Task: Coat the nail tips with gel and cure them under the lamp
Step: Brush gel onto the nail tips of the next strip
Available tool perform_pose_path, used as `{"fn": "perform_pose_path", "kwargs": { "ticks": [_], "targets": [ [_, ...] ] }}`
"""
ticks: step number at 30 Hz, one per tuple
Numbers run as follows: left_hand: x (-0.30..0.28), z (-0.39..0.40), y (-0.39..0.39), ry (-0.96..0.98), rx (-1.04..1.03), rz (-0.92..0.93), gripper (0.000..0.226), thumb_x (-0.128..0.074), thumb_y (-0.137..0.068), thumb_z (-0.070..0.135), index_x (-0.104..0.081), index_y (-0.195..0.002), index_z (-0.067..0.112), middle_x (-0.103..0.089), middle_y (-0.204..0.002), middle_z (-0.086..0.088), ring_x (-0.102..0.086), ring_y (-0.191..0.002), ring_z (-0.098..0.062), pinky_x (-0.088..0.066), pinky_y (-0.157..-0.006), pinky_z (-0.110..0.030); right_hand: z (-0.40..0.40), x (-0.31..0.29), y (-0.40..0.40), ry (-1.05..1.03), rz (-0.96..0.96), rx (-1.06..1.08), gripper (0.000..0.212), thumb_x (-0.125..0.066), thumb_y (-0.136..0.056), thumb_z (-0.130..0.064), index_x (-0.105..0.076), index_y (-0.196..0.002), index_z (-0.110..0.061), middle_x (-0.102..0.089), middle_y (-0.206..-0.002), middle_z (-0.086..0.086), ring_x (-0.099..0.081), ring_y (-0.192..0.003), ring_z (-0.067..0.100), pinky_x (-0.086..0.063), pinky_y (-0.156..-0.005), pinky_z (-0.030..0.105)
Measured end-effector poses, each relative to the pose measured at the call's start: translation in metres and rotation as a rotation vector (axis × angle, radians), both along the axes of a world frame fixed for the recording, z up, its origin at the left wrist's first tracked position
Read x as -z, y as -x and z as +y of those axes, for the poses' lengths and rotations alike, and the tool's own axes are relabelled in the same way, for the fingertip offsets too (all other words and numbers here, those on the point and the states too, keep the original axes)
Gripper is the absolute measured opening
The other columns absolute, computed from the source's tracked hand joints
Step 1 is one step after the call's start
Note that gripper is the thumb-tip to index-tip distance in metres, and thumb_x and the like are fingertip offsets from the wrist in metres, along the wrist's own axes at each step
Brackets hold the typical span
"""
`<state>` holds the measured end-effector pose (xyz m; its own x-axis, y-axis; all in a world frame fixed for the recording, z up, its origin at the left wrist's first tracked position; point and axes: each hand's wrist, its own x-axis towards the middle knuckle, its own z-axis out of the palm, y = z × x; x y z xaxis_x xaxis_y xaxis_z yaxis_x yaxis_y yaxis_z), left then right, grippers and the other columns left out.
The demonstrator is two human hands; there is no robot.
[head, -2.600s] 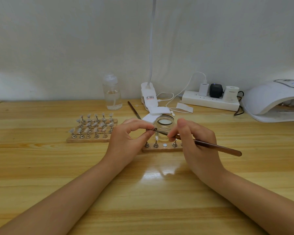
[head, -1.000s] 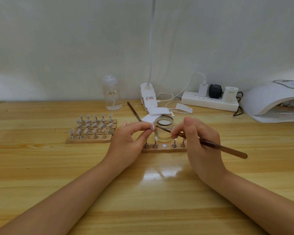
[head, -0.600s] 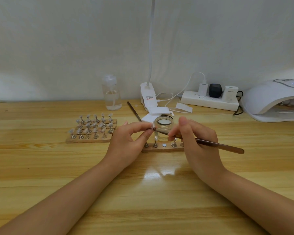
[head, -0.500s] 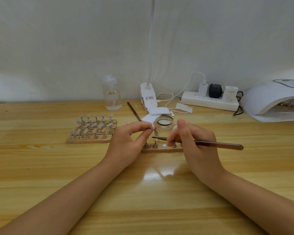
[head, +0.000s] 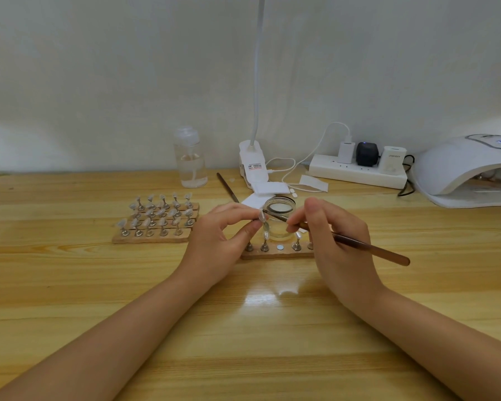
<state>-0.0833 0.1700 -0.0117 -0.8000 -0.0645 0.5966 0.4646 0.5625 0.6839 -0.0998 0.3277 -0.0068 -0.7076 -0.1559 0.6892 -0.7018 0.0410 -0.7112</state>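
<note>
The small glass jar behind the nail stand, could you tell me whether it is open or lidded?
Open: the glass jar shows a bare round rim, with no lid on it.

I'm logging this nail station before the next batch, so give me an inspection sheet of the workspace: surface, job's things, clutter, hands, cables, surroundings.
Surface: wooden table, glossy, with a light glare near the middle.
Job's things: open gel jar behind the near wooden strip, which has one vacant disc; fuller wooden rack of nail tips to the left; curing lamp far right, display lit.
Clutter: clear bottle, spare brush, white pads.
Hands: left hand pinches a nail tip stand; right hand holds the brush, its tip at the nail.
Cables: white leads run to the power strip.
Surroundings: plain pale wall; clip lamp.
</note>
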Motion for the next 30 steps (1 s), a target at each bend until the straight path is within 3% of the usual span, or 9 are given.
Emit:
{"fn": "perform_pose_path", "kwargs": {
  "ticks": [9,16,25,30],
  "targets": [
    [-0.0006,-0.0003,-0.0006,-0.066,-0.024,-0.053,0.022,-0.066,-0.08,0.006,-0.068,-0.096,0.02,-0.068,-0.09,0.007,-0.061,-0.096,-0.011,-0.043,-0.086,-0.014,-0.0007,0.0018,-0.0019,0.044,0.01,-0.031,0.037,-0.038,-0.088,-0.033,-0.061,-0.063,-0.021,-0.06,-0.058,-0.009,-0.058,-0.057,-0.002,-0.038,-0.057,0.006],
    [-0.0003,0.0002,-0.0009,-0.04,-0.022,-0.022,0.026,-0.069,-0.077,0.005,-0.067,-0.096,0.023,-0.065,-0.086,0.016,-0.061,-0.093,-0.004,-0.044,-0.087,-0.017,-0.0005,0.0013,0.0014,-0.027,0.041,0.018,0.029,-0.037,-0.09,-0.033,-0.059,-0.072,-0.025,-0.061,-0.069,-0.01,-0.06,-0.073,0.001,-0.042,-0.066,0.009],
    [0.0006,0.0,-0.0002,-0.051,-0.015,-0.011,0.026,-0.069,-0.077,0.005,-0.067,-0.095,0.023,-0.065,-0.085,0.016,-0.061,-0.092,-0.004,-0.045,-0.086,-0.019,-0.0019,0.0031,-0.0005,0.013,-0.031,-0.056,0.04,-0.038,-0.087,-0.038,-0.062,-0.061,-0.019,-0.06,-0.056,-0.006,-0.058,-0.056,0.002,-0.04,-0.059,0.01],
    [0.0008,-0.0004,0.0005,-0.038,-0.002,-0.003,0.025,-0.068,-0.077,0.004,-0.068,-0.096,0.021,-0.066,-0.086,0.011,-0.062,-0.093,-0.01,-0.045,-0.087,-0.02,0.0002,0.0026,-0.0008,0.061,-0.012,-0.048,0.038,-0.037,-0.087,-0.036,-0.061,-0.061,-0.021,-0.059,-0.055,-0.008,-0.058,-0.056,0.003,-0.039,-0.056,0.01]
  ]
}}
